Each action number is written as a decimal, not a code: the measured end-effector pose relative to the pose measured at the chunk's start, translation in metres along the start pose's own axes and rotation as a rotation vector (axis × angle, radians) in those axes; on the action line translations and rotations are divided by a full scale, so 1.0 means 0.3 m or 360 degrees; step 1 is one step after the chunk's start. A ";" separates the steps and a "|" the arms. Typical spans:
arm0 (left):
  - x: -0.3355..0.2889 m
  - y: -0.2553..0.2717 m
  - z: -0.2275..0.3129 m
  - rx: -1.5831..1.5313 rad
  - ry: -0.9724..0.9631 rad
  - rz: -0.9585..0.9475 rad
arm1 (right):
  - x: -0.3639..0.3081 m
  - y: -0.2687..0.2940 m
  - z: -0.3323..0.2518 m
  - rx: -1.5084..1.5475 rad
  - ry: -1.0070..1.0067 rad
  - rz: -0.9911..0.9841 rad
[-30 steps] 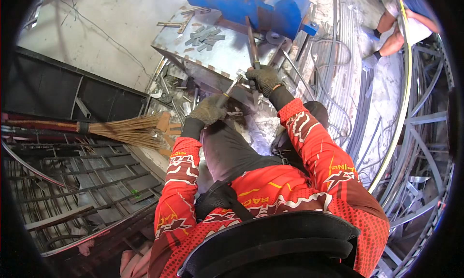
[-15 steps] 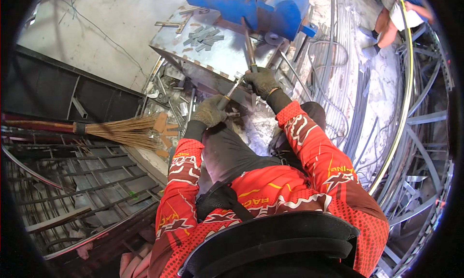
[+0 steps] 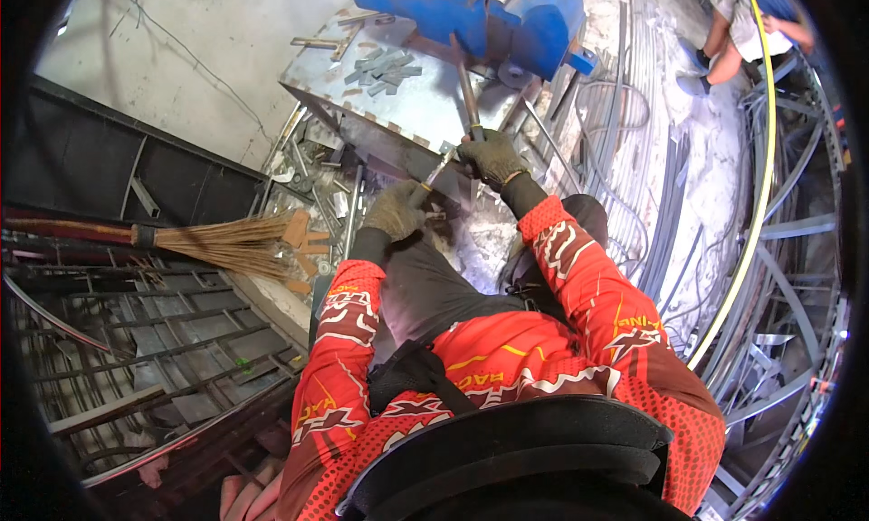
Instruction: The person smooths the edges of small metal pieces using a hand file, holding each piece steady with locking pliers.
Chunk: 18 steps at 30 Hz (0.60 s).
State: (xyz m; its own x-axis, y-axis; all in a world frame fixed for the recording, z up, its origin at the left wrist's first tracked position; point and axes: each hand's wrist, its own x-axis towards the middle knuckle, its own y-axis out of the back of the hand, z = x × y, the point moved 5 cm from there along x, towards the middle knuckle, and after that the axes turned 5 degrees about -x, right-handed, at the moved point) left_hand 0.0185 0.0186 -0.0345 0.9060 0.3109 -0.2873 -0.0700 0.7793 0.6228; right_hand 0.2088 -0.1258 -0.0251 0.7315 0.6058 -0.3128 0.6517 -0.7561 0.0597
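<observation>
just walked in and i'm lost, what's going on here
A gloved person's right hand grips a metal bar that reaches toward a blue vise, while the left hand holds a slim metal tool, its tip near the right hand. Small flat metal pieces lie on the metal-topped bench beside the vise.

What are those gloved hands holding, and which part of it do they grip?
The right hand grips a bar by its near end. The left hand grips a slim tool by its near end; its exact kind can't be told.
</observation>
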 end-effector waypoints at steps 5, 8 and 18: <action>0.000 -0.011 0.030 0.0142 -0.0229 0.0061 | -0.044 0.043 -0.019 -0.0054 0.0064 0.0040; -0.008 -0.005 0.053 0.0108 -0.0065 0.0043 | -0.060 0.079 -0.005 -0.0161 0.0131 0.0091; -0.018 0.069 0.003 0.0355 -0.0016 -0.0027 | -0.227 0.185 0.114 -0.0341 0.0093 0.0115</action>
State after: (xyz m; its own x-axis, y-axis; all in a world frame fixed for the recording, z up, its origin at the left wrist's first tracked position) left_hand 0.0125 0.0324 -0.0193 0.9104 0.2926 -0.2925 0.0384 0.6441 0.7639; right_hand 0.1881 -0.2174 -0.0327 0.7842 0.5698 -0.2454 0.6202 -0.7322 0.2816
